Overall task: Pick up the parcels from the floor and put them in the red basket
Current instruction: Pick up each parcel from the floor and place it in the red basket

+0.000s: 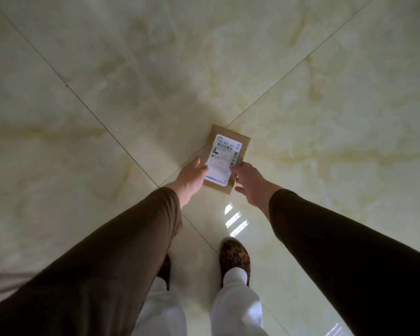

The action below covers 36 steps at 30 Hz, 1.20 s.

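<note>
- Left sleeve (102, 251): dark brown, runs from the lower left up toward centre; bare wrist past the cuff.
- Left hand (190, 177): its grip is closed on the parcel's left long edge, thumb on the top face at the label's edge, fingers hidden under the parcel.
- Parcel (228, 163): flat brown cardboard packet, between the two hands at frame centre, long axis pointing away from the person, tilted slightly clockwise. Near half sits inside both grips; far half sticks out past the fingertips. Cannot tell if it touches the floor or is lifted clear.
- Label (224, 158): white shipping sticker with barcodes, covers most of the parcel's top face.
- Right hand (251, 184): its grip is closed on the parcel's right long edge, fingertips pinching at the label's right side, thumb free below the near corner.
- Right sleeve (337, 251): dark brown, runs to the lower right.
- Floor (83, 117): glossy pale marbled tiles; dark grout lines cross just under the parcel.
- Below the hands: white trouser legs (235, 304), leopard-print shoe (234, 257), bright window reflection (235, 220) on the tile.
</note>
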Motion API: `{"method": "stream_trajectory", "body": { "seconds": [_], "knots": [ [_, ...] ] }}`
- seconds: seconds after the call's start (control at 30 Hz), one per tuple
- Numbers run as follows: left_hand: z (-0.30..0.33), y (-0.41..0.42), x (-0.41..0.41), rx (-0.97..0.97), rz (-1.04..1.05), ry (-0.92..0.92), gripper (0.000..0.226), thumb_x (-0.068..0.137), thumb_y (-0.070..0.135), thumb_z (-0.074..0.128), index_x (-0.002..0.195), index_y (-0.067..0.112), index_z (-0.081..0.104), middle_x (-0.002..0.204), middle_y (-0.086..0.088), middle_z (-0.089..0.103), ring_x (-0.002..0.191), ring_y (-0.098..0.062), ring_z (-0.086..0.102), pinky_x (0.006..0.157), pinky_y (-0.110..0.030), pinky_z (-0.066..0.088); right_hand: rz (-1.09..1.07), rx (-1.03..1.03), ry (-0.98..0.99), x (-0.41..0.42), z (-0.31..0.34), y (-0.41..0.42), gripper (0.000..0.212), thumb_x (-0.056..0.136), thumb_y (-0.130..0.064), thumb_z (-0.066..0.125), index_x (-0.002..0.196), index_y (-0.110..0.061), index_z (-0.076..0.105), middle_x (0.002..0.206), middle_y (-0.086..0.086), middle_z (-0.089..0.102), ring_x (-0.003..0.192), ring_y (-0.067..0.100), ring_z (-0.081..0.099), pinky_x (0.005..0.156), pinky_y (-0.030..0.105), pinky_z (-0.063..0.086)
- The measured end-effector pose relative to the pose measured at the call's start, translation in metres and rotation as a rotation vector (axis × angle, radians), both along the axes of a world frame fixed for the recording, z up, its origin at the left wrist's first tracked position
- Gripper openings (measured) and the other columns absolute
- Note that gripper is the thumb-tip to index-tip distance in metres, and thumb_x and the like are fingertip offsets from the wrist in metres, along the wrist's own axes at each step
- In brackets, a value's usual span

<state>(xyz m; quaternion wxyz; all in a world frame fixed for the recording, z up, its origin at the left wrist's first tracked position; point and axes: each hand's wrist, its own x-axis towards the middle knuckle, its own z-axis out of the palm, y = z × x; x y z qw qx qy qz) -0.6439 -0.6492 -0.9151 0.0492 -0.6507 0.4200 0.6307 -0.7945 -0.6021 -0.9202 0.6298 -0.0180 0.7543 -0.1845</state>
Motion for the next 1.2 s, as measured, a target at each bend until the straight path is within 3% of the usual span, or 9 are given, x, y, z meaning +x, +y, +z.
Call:
{"method": "stream_trajectory", "body": {
  "seconds": [0.13, 0.2, 0.27, 0.43, 0.57, 0.7, 0.93, 1.03, 1.2],
  "knots": [
    [0.018, 0.002, -0.003, -0.028, 0.076, 0.027, 0.051, 0.103, 0.017, 0.043, 0.154, 0.02, 0.036, 0.153, -0.002, 0.047, 0.133, -0.022, 0.048, 0.097, -0.022, 0.04, -0.014, -0.035, 0.037, -0.001, 0.01, -0.006, 0.046, 0.103, -0.017, 0.048, 0.148, -0.018, 0.042, 0.131, 0.007, 0.063, 0.119, 0.03, 0.06, 0.1, 0.045, 0.05],
    [0.037, 0.003, 0.001, -0.068, 0.118, 0.036, 0.045, 0.101, 0.013, 0.045, 0.145, 0.02, 0.045, 0.14, -0.003, 0.058, 0.113, -0.019, 0.055, 0.073, -0.015, 0.04, -0.015, -0.085, 0.079, 0.001, 0.028, -0.012, 0.043, 0.103, -0.017, 0.049, 0.146, -0.019, 0.043, 0.129, 0.006, 0.064, 0.112, 0.028, 0.062, 0.089, 0.039, 0.051],
    [0.059, 0.002, 0.01, -0.093, 0.2, 0.045, 0.04, 0.101, 0.011, 0.046, 0.141, 0.019, 0.046, 0.134, -0.004, 0.061, 0.109, -0.018, 0.056, 0.066, -0.015, 0.038, 0.012, -0.138, 0.11, 0.008, 0.053, -0.02, 0.04, 0.103, -0.016, 0.049, 0.143, -0.02, 0.045, 0.125, 0.006, 0.067, 0.109, 0.027, 0.066, 0.078, 0.033, 0.051],
    [0.129, 0.001, 0.047, -0.232, 0.424, 0.018, 0.028, 0.103, 0.012, 0.049, 0.13, 0.016, 0.05, 0.122, 0.001, 0.062, 0.097, -0.013, 0.06, 0.066, -0.017, 0.04, 0.145, -0.29, 0.194, 0.047, 0.13, -0.039, 0.036, 0.105, -0.021, 0.05, 0.141, -0.018, 0.047, 0.104, -0.003, 0.067, 0.093, 0.02, 0.069, 0.065, 0.025, 0.051],
    [0.185, 0.005, 0.095, -0.314, 0.57, 0.031, 0.027, 0.099, 0.007, 0.054, 0.125, 0.014, 0.052, 0.12, -0.006, 0.065, 0.101, -0.022, 0.066, 0.075, -0.03, 0.053, 0.256, -0.404, 0.225, 0.095, 0.186, -0.048, 0.037, 0.104, -0.021, 0.053, 0.141, -0.021, 0.05, 0.115, -0.001, 0.065, 0.086, 0.008, 0.066, 0.063, 0.023, 0.051],
    [0.231, 0.021, 0.154, -0.354, 0.696, 0.044, 0.029, 0.099, 0.002, 0.054, 0.125, 0.014, 0.051, 0.117, -0.002, 0.064, 0.09, -0.01, 0.065, 0.062, -0.013, 0.049, 0.335, -0.464, 0.187, 0.152, 0.229, -0.046, 0.036, 0.104, -0.018, 0.053, 0.14, -0.023, 0.051, 0.119, -0.002, 0.064, 0.088, 0.007, 0.064, 0.065, 0.022, 0.05],
    [0.269, 0.07, 0.259, -0.368, 0.862, 0.096, 0.033, 0.098, 0.002, 0.052, 0.128, 0.016, 0.053, 0.121, -0.002, 0.063, 0.089, -0.009, 0.065, 0.057, -0.01, 0.048, 0.432, -0.518, 0.193, 0.262, 0.27, -0.014, 0.037, 0.104, -0.016, 0.051, 0.141, -0.023, 0.052, 0.127, 0.004, 0.064, 0.105, 0.022, 0.067, 0.079, 0.034, 0.059],
    [0.279, 0.096, 0.304, -0.375, 0.912, 0.114, 0.032, 0.098, 0.002, 0.053, 0.126, 0.018, 0.054, 0.121, -0.001, 0.064, 0.091, -0.012, 0.066, 0.063, -0.016, 0.05, 0.427, -0.526, 0.159, 0.309, 0.283, 0.007, 0.037, 0.104, -0.013, 0.051, 0.14, -0.022, 0.052, 0.126, 0.003, 0.064, 0.106, 0.022, 0.068, 0.076, 0.029, 0.059],
    [0.291, 0.127, 0.374, -0.363, 0.987, 0.104, 0.031, 0.098, 0.006, 0.055, 0.123, 0.025, 0.055, 0.123, 0.0, 0.064, 0.099, -0.015, 0.066, 0.075, -0.026, 0.048, 0.476, -0.542, 0.142, 0.38, 0.292, 0.028, 0.038, 0.104, -0.015, 0.051, 0.141, -0.025, 0.055, 0.127, 0.001, 0.064, 0.108, 0.021, 0.067, 0.084, 0.036, 0.061]
  ]
}}
